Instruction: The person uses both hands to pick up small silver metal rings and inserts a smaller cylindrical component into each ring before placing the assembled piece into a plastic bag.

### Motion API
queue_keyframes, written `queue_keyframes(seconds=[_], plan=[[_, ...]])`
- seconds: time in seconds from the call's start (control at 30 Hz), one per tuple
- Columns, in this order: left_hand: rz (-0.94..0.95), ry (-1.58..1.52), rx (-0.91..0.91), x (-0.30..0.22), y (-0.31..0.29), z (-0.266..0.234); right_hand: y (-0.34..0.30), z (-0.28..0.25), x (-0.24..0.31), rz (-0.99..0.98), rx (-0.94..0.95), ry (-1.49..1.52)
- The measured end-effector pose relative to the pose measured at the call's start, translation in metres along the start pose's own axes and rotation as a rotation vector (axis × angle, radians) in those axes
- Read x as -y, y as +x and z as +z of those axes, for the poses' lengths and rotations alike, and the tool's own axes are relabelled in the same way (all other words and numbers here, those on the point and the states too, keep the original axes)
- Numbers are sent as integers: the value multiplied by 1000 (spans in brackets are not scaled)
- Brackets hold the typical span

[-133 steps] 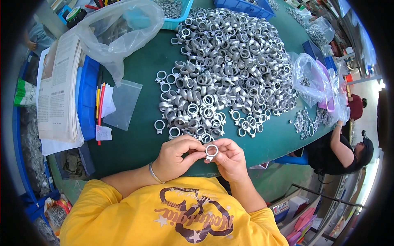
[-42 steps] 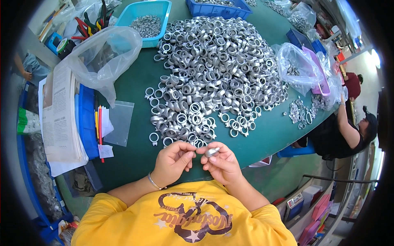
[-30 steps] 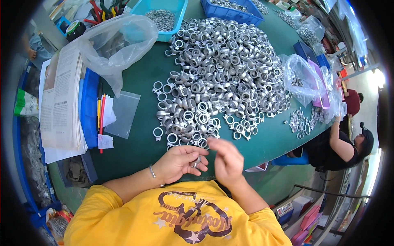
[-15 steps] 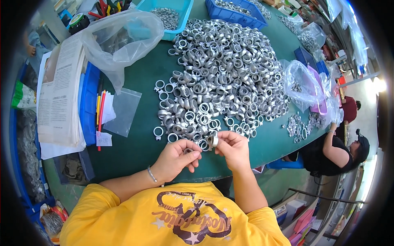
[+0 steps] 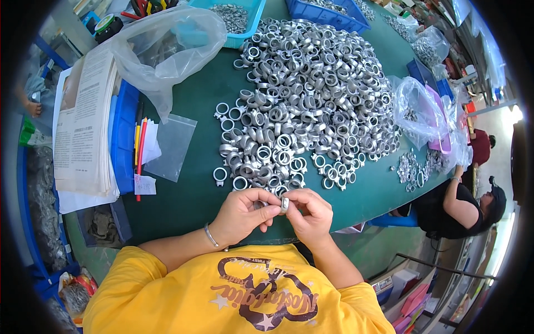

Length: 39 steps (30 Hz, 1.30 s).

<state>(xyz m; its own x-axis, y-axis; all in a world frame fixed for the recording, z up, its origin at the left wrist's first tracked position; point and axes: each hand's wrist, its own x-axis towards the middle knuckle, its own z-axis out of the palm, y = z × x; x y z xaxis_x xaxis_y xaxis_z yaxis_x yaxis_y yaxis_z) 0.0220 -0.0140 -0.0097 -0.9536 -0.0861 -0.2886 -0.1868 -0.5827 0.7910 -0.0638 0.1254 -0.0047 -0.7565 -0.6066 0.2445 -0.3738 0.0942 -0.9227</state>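
Observation:
My left hand [image 5: 243,217] and my right hand [image 5: 311,218] meet at the near edge of the green table. One metal ring [image 5: 285,205] with a small lug is pinched upright in my right fingers, and my left fingertips touch its side. Curled in my left fingers is a second metal ring [image 5: 259,205], partly hidden by the thumb. Just beyond both hands spreads a large heap of silver-grey metal rings [image 5: 311,94], with single rings scattered along its near and left edges.
At the left are a newspaper stack [image 5: 86,133], a blue tray [image 5: 125,122], pens [image 5: 141,147] and plastic bags. A turquoise basin [image 5: 238,39] and blue basket [image 5: 334,16] hold small parts at the back. Right: small loose parts [image 5: 411,172], a pink basket [image 5: 439,122] and a person [image 5: 464,203].
My right hand has brought its ring left, away from the heap, to meet my left fingertips. The left hand still holds its ring. The whole view has shifted slightly.

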Motion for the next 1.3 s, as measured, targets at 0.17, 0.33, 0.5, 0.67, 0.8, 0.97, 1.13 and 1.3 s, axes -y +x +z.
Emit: queue_keyframes(seconds=[0.17, 0.33, 0.5, 0.67, 0.8, 0.97, 1.13, 1.3], plan=[[-31, 7, 14, -1, -1, 1, 1, -1, 2, -125, -15, -71], [-23, 34, 14, -1, -1, 2, 1, 0, -1, -236, -23, -125], [326, 366, -38, 10, 2, 1, -5, 1, 3, -148, -43, 92], [281, 305, -35, 11, 0, -1, -11, 4, -7, 15, -5, 442], [335, 404, -13, 11, 1, -3, -13, 3, -3, 117, -5, 526], [231, 236, -29, 9, 0, 2, -13, 3, 1, 170, -24, 549], [12, -21, 17, 6, 1, 0, -15, 4, -2, 17, -85, 382], [-22, -71, 25, 1, 1, -1, -13, 0, -8, -239, -62, -13]])
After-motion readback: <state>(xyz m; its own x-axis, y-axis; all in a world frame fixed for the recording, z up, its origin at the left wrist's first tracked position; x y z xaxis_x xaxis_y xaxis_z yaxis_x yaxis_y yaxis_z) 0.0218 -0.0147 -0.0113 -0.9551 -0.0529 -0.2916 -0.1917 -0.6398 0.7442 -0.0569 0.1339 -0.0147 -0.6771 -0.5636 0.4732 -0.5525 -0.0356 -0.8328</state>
